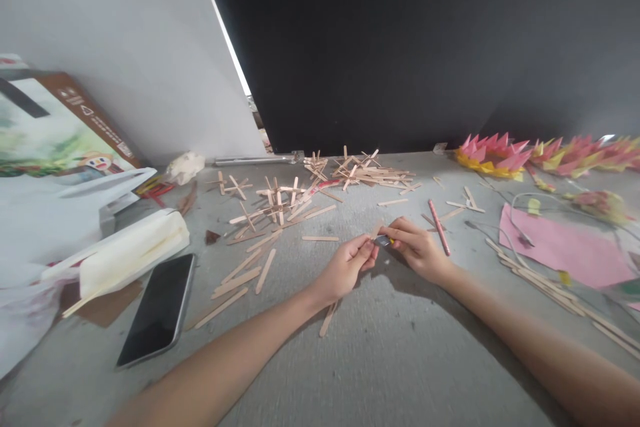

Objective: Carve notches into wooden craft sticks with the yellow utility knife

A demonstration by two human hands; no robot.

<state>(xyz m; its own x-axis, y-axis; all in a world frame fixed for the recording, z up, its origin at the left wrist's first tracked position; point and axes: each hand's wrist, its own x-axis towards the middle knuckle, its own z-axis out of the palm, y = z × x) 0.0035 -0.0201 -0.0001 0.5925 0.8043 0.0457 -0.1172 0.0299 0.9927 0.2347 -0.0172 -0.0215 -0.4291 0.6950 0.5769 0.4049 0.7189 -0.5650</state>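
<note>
My left hand (347,268) is closed in a pinch on a wooden craft stick (377,228), whose pale end shows between my two hands. My right hand (415,247) is closed around a small grey metal tool (383,240) with a yellow part; its exact kind is too small to make out. The tool meets the stick close to the left fingertips. Beneath my left wrist another craft stick (329,319) sticks out on the grey surface. A reddish pen-like stick (439,227) lies just beyond my right hand.
Loose craft sticks (235,283) and crossed stick pieces (280,200) spread ahead and left. A phone (159,310) lies left, near a white bag (30,233). Pink paper (565,243), a cable (505,230) and pink-yellow paper crowns (493,157) are right. A dark panel (400,47) stands behind.
</note>
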